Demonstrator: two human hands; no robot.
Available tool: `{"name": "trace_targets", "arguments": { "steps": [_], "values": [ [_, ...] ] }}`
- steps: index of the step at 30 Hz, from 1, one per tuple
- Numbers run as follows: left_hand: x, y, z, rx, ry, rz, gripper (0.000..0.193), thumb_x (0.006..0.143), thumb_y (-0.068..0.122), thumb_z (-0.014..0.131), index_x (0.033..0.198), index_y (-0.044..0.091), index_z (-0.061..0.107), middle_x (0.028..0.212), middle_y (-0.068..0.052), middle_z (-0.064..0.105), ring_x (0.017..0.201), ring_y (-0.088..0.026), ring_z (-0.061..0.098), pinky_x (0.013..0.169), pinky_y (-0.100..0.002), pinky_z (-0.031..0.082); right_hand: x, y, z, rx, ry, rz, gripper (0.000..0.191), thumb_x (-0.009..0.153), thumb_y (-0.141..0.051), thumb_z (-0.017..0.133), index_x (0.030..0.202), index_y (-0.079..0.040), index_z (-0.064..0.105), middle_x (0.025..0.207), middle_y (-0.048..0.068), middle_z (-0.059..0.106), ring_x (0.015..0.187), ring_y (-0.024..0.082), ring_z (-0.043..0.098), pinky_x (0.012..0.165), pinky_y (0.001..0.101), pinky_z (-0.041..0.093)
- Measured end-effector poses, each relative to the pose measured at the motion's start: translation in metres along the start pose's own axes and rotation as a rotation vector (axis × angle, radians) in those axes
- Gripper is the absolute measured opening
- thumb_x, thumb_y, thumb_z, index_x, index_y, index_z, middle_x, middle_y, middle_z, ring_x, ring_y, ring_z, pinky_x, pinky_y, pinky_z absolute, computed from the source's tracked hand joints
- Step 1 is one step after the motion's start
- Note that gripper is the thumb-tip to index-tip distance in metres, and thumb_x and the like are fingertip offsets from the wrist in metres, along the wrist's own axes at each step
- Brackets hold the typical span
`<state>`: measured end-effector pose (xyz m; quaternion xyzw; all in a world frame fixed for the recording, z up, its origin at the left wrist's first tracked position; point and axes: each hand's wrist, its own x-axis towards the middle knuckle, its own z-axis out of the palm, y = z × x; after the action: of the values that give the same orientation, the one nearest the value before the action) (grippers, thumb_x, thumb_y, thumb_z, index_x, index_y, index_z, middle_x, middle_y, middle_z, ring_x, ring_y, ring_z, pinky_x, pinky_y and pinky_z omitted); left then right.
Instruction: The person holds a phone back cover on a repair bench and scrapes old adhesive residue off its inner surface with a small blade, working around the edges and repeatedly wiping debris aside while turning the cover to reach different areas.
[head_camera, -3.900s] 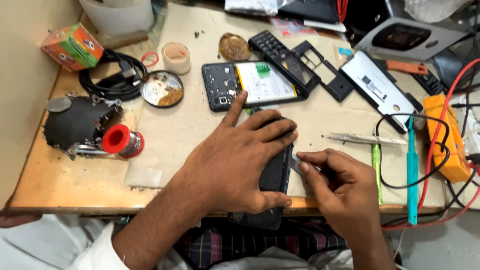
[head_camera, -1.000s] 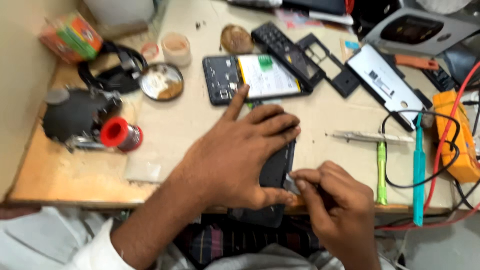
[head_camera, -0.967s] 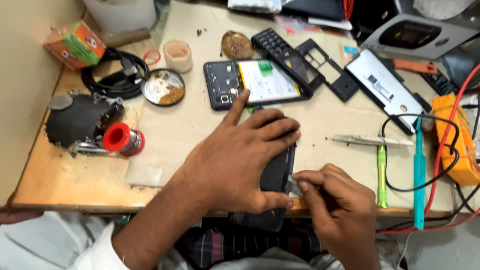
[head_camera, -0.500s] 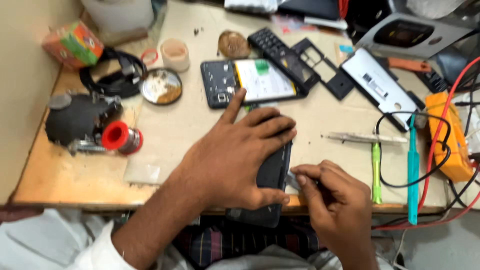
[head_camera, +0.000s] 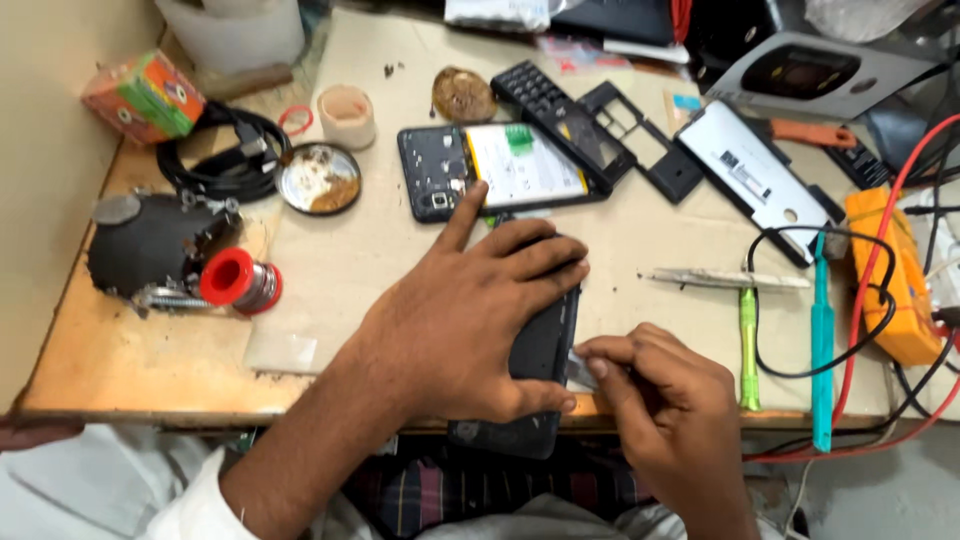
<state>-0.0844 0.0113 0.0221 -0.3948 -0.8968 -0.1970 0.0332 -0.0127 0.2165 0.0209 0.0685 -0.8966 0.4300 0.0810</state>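
Left hand (head_camera: 470, 320) lies spread flat over a dark phone (head_camera: 535, 350), fingers fanned across its far end, thumb hooked under the near edge, forefinger stretched toward the far side. The phone sits lengthwise at the near edge of the bench (head_camera: 180, 360), its near end hanging a little past the rim. Right hand (head_camera: 665, 400) is just right of it, fingertips (head_camera: 592, 352) pressed together in a pinch on a small pale pick (head_camera: 578, 368) set against the phone's right edge — what exactly the piece is, too small to tell. Far of the left forefinger: an opened phone (head_camera: 500, 168) with its battery showing, and beside it a black keypad (head_camera: 555, 105) and an empty black frame (head_camera: 645, 150). To the right of those, a white back cover (head_camera: 755, 180). Tweezers (head_camera: 725, 280) lie crosswise, right of the left hand's fingers. Near them stand out a green tool (head_camera: 748, 345) and a teal tool (head_camera: 820, 340), both lengthwise, with black and red leads looping over to an orange meter (head_camera: 890, 270) at the right edge. Left side: a red-capped spool (head_camera: 235, 280) against a dark bundle (head_camera: 150, 245), a round tin (head_camera: 318, 178), a small cup (head_camera: 346, 113), coiled black cable (head_camera: 225, 155), a coloured box (head_camera: 145, 95) at the far left — all well apart from the hands.
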Motion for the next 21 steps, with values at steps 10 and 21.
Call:
{"name": "trace_targets", "arguments": {
  "steps": [10,21],
  "values": [
    [-0.002,-0.003,0.004,-0.052,0.08,0.031,0.101,0.069,0.077,0.068,0.139,0.004,0.057,0.148,-0.009,0.053,0.142,-0.027,0.038,0.121,-0.063,0.002,-0.002,0.013,-0.008,0.205,0.022,0.115,0.012,0.095,-0.001,0.066,0.1,0.001,0.076,0.084,0.002,0.075,0.072,0.003,0.064,0.063,0.0193,0.051],
    [-0.006,0.016,-0.015,-0.175,0.136,0.047,0.012,0.075,0.029,0.079,0.082,0.019,0.084,0.121,-0.003,0.072,0.134,-0.026,0.052,0.121,-0.068,0.009,0.005,-0.013,-0.016,-0.32,0.336,-0.217,0.027,0.086,-0.003,0.075,0.112,-0.001,0.074,0.121,0.013,0.069,0.108,0.029,0.066,0.087,0.0379,0.054]
  ]
}}
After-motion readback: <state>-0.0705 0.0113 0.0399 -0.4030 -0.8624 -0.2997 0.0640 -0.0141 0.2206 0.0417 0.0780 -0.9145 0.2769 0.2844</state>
